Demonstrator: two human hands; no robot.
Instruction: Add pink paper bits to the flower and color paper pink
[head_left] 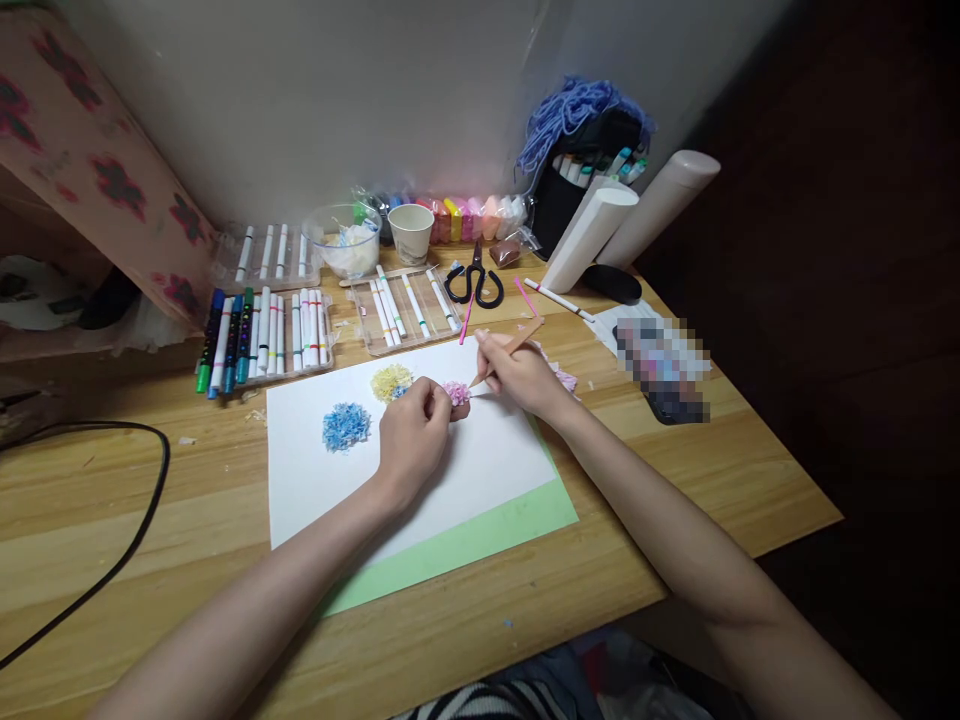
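My left hand rests on a white sheet of paper and pinches a small pink fluffy cluster between its fingertips. My right hand grips a thin wooden stick like a pen, its tip touching the pink cluster. A blue fluffy cluster and a yellow one lie on the white sheet, left of my left hand.
A green sheet lies under the white one on the wooden desk. Trays of markers, black scissors, a paper cup, a clear bowl, clay packs and a black cable surround them.
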